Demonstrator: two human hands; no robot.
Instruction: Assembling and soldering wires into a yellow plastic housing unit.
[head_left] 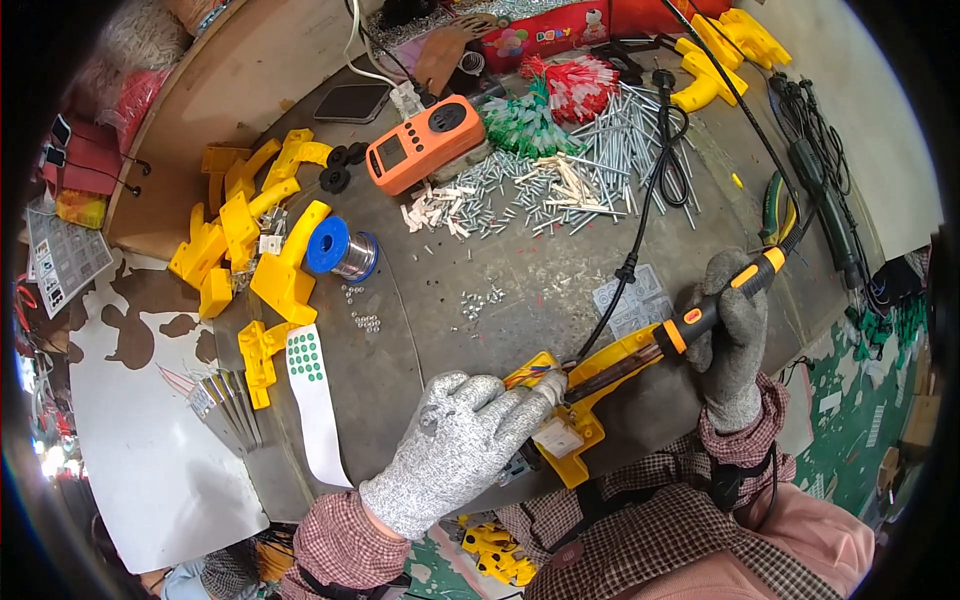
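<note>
In a grey knit glove, my left hand (465, 430) presses its fingertips onto a yellow plastic housing (570, 468) at the table's near edge. Coloured wires (532, 370) show beside those fingers. A black power cord (622, 285) runs from the housing up the table. My right hand (738, 335), gloved too, is closed around the black and orange handle of a soldering iron (700, 318). The iron's dark shaft points left across the housing toward my left fingertips. Its tip is hidden near my left fingers.
An orange power meter socket (425, 145) stands at the back beside piles of screws (640, 130) and red and green small parts (575, 90). Yellow housings (285, 265), a solder spool (345, 252) and a sticker strip (312, 400) lie left. Pliers (778, 208) lie right.
</note>
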